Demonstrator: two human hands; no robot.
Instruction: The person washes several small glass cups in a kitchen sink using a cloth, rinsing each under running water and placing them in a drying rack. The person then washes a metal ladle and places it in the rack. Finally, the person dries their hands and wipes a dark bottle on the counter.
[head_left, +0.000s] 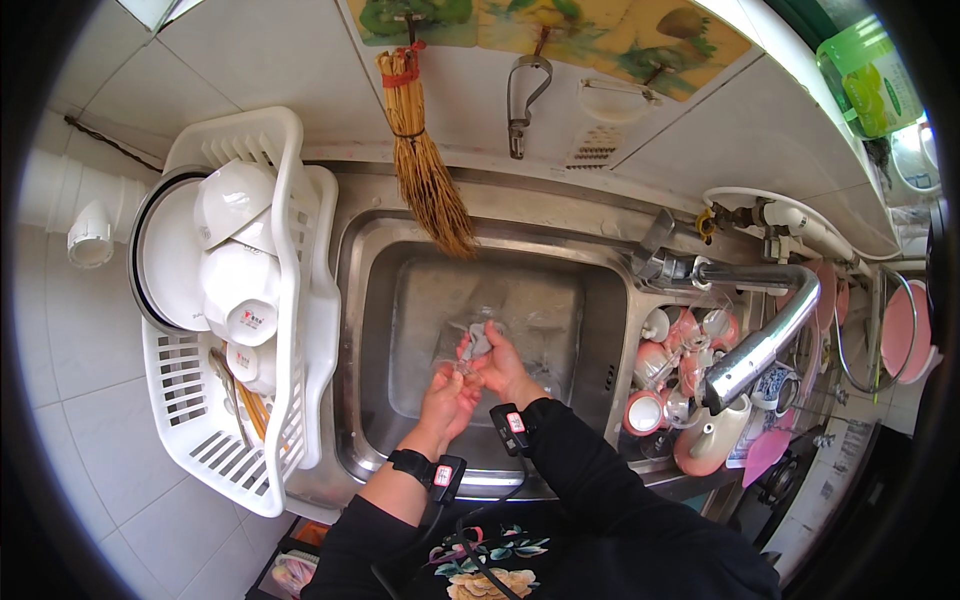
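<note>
Both hands are low over the stainless-steel sink (379, 322). My right hand (506, 367) grips a grey cloth (475, 342), bunched up near its thumb. Just below it, my left hand (450, 401) pinches a small transparent piece (463, 366), probably glass, which meets the right fingers. Its full shape is hidden by the fingers. Faint clear outlines around the hands suggest water or more transparent ware on the sink floor, too indistinct to name.
Left stands a white plastic dish rack (289, 315) with bowls (241, 289) and a plate. A straw whisk broom (427, 165) hangs over the sink's back edge. Right are the metal faucet (765, 360), pink-and-white cups (645, 412), clear glassware and a teapot (709, 442).
</note>
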